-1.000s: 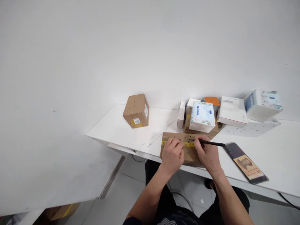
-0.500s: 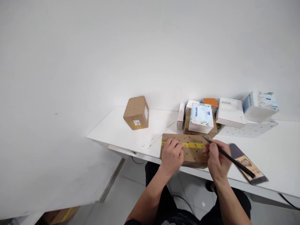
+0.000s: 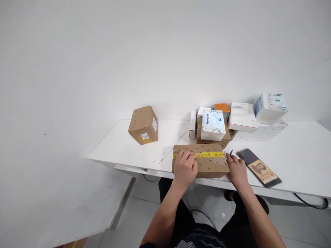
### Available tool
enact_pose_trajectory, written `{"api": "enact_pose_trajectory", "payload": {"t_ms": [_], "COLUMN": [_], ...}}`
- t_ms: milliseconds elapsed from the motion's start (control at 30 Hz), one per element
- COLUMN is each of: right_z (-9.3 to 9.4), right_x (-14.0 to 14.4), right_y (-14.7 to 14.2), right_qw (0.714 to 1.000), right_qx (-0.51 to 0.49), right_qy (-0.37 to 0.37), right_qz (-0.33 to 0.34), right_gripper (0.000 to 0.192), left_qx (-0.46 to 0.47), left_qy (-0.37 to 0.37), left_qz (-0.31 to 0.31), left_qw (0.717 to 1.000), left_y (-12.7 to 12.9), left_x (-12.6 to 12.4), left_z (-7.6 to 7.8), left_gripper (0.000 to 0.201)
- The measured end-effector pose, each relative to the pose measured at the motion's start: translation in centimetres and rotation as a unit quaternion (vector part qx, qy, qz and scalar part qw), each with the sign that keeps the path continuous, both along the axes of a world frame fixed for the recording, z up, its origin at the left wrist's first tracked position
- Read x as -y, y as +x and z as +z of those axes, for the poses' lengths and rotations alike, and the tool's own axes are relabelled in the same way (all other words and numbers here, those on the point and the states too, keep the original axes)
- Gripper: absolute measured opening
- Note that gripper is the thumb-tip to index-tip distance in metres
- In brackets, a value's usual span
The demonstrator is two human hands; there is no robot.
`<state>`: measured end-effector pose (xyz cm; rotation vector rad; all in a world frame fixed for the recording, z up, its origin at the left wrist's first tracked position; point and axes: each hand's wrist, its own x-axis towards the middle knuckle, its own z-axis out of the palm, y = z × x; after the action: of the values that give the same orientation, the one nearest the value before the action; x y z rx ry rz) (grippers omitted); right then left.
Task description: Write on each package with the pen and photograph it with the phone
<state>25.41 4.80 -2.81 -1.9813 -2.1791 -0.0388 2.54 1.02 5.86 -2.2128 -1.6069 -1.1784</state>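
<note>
A brown cardboard box [image 3: 207, 167] with a yellow tape strip [image 3: 210, 154] along its top lies at the table's front edge. My left hand [image 3: 185, 168] presses on the box's left part, fingers curled over the top by the tape. At the box's right end, my right hand [image 3: 237, 169] is closed around a slim black tool [image 3: 231, 152]. Only the tool's dark tip shows above the fingers; the rest is hidden. Right of that hand lies a phone [image 3: 260, 168] with a picture on its back.
Another taped cardboard box [image 3: 143, 125] stands at the left of the white table [image 3: 113, 144]. Behind the hands are tissue packs [image 3: 213, 124], a white power bank box [image 3: 242, 117], an orange box [image 3: 222, 108] and a dotted white box [image 3: 269, 132]. A wall runs behind.
My right hand has moved from above the box top down to its right end, and the black tool has swung from lying across the hand to mostly hidden. My left hand stays on the box.
</note>
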Motion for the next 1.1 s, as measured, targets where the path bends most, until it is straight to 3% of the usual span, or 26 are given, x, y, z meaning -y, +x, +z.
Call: {"api": "enact_pose_trajectory", "payload": {"t_ms": [133,200,233,300,400,567,633,700,733,767,833,867,933,1000,1100], "right_z": [-0.3,-0.6,-0.7,-1.1,-1.7,-1.9,-1.1,0.3,1.2,2.2,4.5,5.7,8.1,10.1,11.8], "right_x": [-0.3,-0.4,-0.5,-0.8,-1.3,-1.0,-0.2,1.1,2.1,3.1,5.5,6.7,9.0,10.6,11.4], "right_y": [1.4,3.9,5.5,8.4,11.3,11.3,10.6,9.8,9.3,8.7,7.1,6.1,3.6,0.9,-2.6], "right_qw": [1.000,0.994,0.988,0.977,0.973,0.974,0.967,0.941,0.914,0.869,0.733,0.661,0.552,0.487,0.424], "right_qx": [-0.002,-0.011,-0.022,-0.063,-0.122,-0.157,-0.186,-0.272,-0.342,-0.430,-0.628,-0.707,-0.803,-0.840,-0.846], "right_qy": [0.016,0.044,0.046,0.011,-0.060,-0.028,-0.011,-0.011,-0.021,-0.028,-0.041,-0.091,-0.117,-0.184,-0.317], "right_qz": [-0.024,-0.096,-0.148,-0.204,-0.188,-0.162,-0.176,-0.201,-0.217,-0.243,-0.256,-0.234,-0.193,-0.153,-0.069], "right_gripper": [0.049,0.045,0.052,0.072,0.072,0.062,0.063,0.065,0.065,0.065,0.054,0.050,0.057,0.058,0.064], "left_qx": [-0.005,-0.005,-0.005,-0.005,-0.007,-0.002,-0.002,-0.006,-0.008,-0.009,-0.009,-0.009,-0.011,-0.012,-0.012], "left_qy": [-0.002,-0.001,0.000,0.002,0.002,0.002,0.000,0.000,0.000,0.002,0.002,0.002,0.003,0.003,0.004], "left_qz": [0.000,-0.002,-0.002,-0.002,0.001,0.002,0.003,0.002,0.002,0.002,0.004,0.006,0.008,0.008,0.005], "left_qw": [1.000,1.000,1.000,1.000,1.000,1.000,1.000,1.000,1.000,1.000,1.000,1.000,1.000,1.000,1.000], "left_y": [0.0,0.0,0.0,0.0,0.1,0.2,0.1,0.1,0.0,0.0,0.0,0.0,0.0,0.1,0.1], "left_x": [0.0,0.0,0.0,0.0,0.0,0.0,0.0,0.0,0.0,0.0,0.0,0.0,0.0,0.0,0.0], "left_z": [0.0,0.0,0.1,0.1,0.1,-0.1,-0.1,-0.1,-0.1,-0.1,0.0,0.0,-0.1,-0.1,-0.1], "left_gripper": [0.024,0.023,0.023,0.024,0.024,0.024,0.024,0.024,0.024,0.024,0.024,0.023,0.022,0.022,0.023]}}
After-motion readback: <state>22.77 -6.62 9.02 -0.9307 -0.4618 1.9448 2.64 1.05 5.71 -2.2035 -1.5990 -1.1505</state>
